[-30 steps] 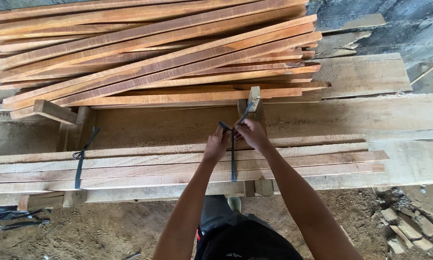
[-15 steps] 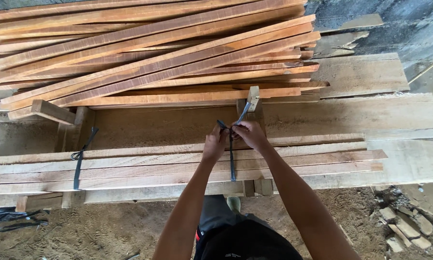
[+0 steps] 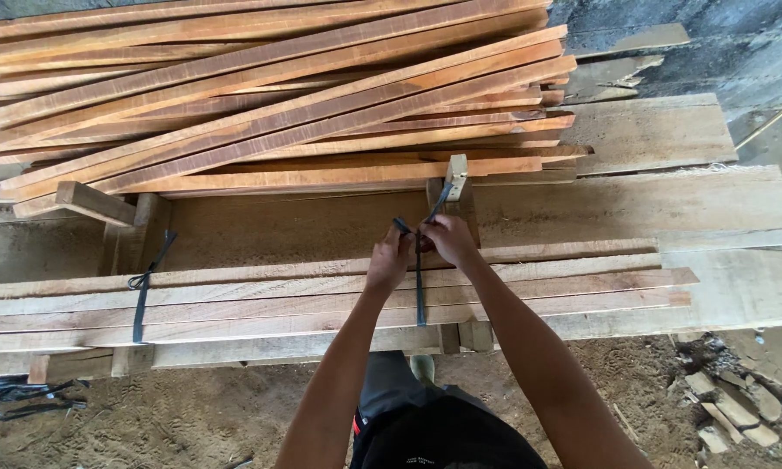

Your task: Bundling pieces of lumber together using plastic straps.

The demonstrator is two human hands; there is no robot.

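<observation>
Left hand [image 3: 389,260] and right hand [image 3: 447,239] pinch black strap [image 3: 420,291] over bundle of slats [image 3: 321,291] on surface [image 3: 738,269]; knot unfinished. First tie [image 3: 141,300] done. Loose pile [image 3: 278,95] behind.

Soft, even daylight fills the view, bright without harshness. The stacked wooden slats [image 3: 278,95] at the far edge of the workbench [image 3: 652,208] glow warm orange, with mild sheen along their top faces but no blown glare. Shadows are faint and short, lying beneath the slat stack and under the near edge of the workbench. The upper right corner is darker. Focus is sharp across the middle; straight boards bow slightly toward the frame edges, a wide-lens effect.
</observation>
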